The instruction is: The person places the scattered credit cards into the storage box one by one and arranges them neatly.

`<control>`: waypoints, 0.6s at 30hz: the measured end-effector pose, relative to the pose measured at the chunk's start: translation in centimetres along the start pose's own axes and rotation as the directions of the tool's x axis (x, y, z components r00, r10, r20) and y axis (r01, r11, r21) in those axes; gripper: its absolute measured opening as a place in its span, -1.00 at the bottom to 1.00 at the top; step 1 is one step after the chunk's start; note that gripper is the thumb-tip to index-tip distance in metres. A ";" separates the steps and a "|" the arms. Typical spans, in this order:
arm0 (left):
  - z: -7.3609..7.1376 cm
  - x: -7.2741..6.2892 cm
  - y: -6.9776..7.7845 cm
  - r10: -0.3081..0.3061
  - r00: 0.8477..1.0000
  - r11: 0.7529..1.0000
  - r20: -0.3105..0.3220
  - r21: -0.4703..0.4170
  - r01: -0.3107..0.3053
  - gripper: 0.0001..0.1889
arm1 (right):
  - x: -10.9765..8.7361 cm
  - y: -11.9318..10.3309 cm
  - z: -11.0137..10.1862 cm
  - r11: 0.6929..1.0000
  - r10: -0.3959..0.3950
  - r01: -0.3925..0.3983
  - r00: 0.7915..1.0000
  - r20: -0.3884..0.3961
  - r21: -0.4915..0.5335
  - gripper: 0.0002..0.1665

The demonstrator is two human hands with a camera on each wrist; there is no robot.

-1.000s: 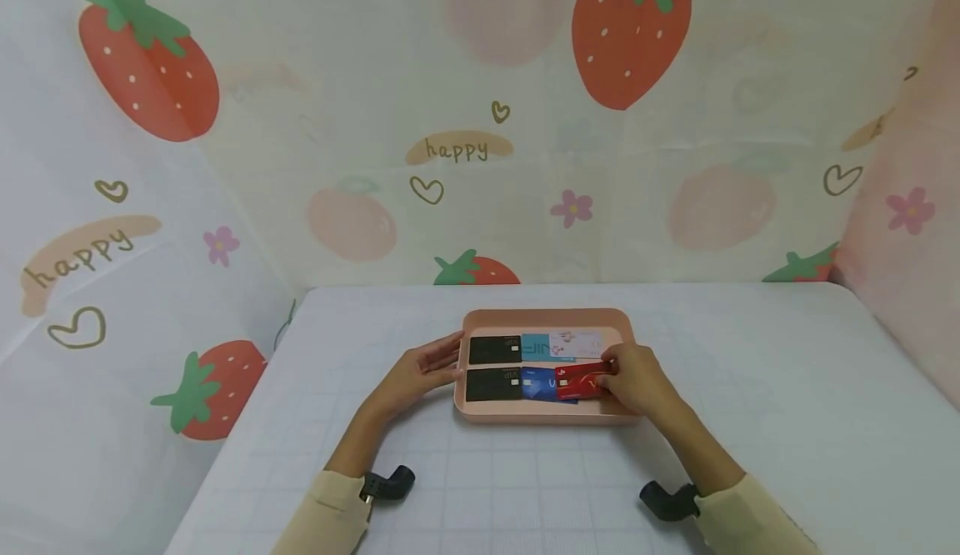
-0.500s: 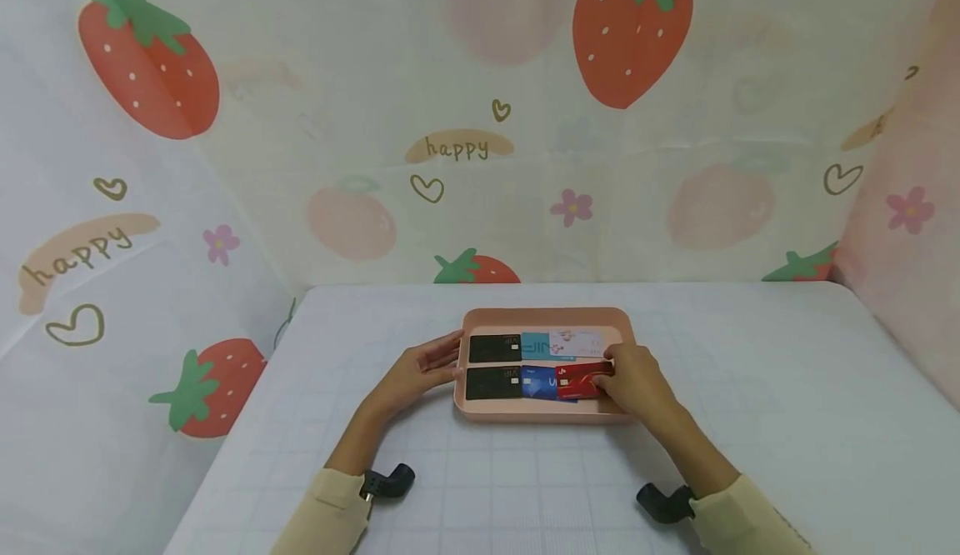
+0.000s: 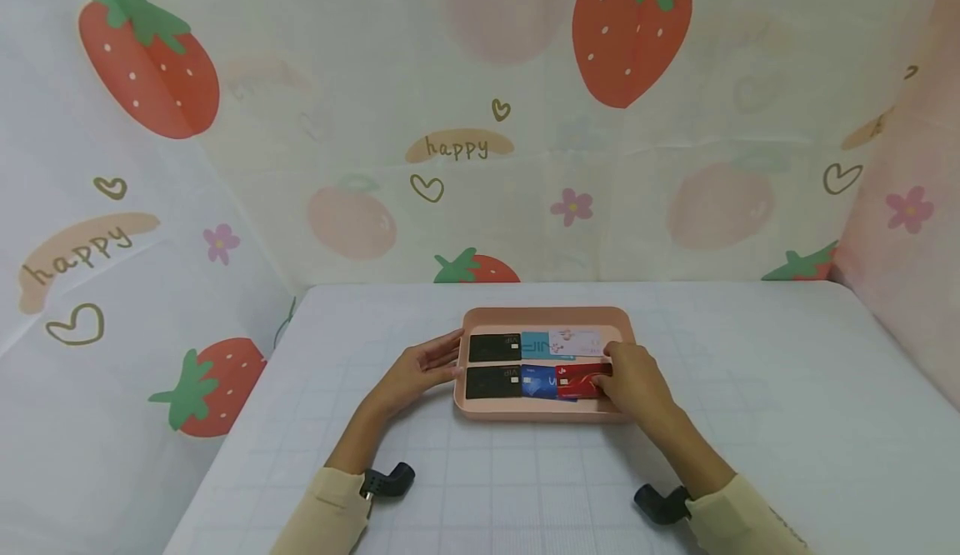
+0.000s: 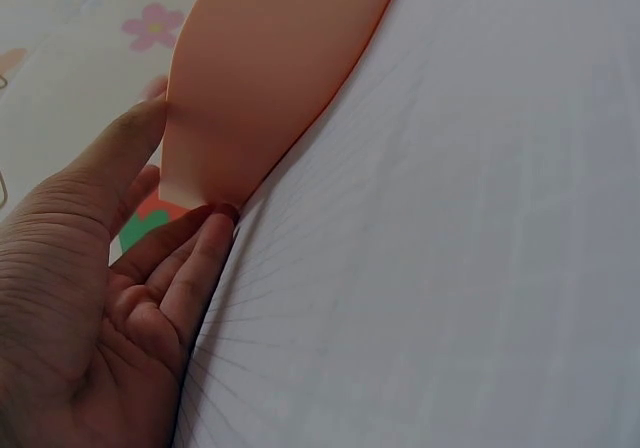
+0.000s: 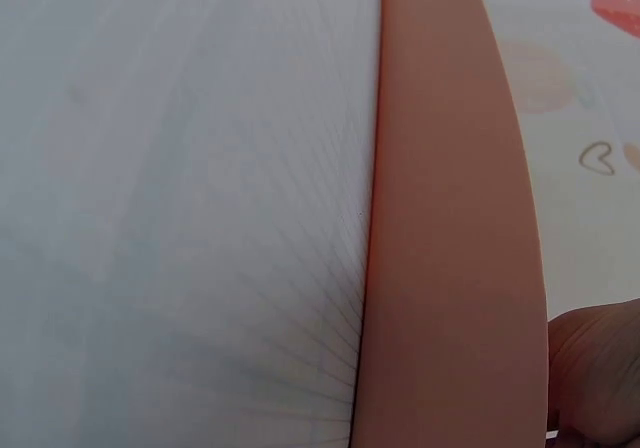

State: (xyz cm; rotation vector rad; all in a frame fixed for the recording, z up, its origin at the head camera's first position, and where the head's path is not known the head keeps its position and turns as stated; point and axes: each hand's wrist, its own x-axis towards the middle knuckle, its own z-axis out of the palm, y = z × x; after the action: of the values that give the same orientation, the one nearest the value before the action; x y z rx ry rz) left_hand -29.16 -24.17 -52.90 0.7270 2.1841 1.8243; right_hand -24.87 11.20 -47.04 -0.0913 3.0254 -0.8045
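Note:
A shallow pink tray (image 3: 547, 416) lies on the table, holding two rows of overlapping cards. My left hand (image 3: 411, 382) holds the tray's left end; in the left wrist view its thumb (image 4: 125, 143) reaches the rim and its other fingertips meet the bottom edge. At the right end my right hand (image 3: 637, 378) pinches the right edge of a red card (image 3: 579, 380), which overlaps a blue card (image 3: 538, 382). A black card (image 3: 493, 382) lies left of that. Behind are another black card (image 3: 495, 347), a teal card (image 3: 534, 345) and a white patterned card (image 3: 576, 342). The right fingertips are partly hidden.
The white table (image 3: 480, 497) extends around the tray on all sides. A curtain (image 3: 360, 122) printed with strawberries stands at the back and both sides. Black wrist straps with a projecting piece (image 3: 390, 480) sit near the cuffs.
My right hand and forearm have shifted slightly left, and the red card lies a little straighter in its row. The left hand and the tray look unchanged.

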 end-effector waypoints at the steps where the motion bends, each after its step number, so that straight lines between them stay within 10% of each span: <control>1: 0.1 0.0 0.0 -0.001 1.000 1.000 0.003 0.001 0.001 -0.29 | -0.1 0.1 0.0 1.000 0.002 -0.002 1.000 -0.002 -0.004 -0.48; 18: -0.5 1.7 -0.3 -0.036 0.999 0.998 0.008 0.051 0.035 -0.30 | 1.0 0.3 -0.6 1.000 -0.028 0.027 0.999 -0.035 -0.002 -0.48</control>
State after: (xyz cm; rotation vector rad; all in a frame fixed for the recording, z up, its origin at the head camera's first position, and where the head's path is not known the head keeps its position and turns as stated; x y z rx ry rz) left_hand -30.87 -23.82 -52.79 0.7009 2.2306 1.7507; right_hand -25.89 11.71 -46.68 -0.1204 3.0643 -0.8138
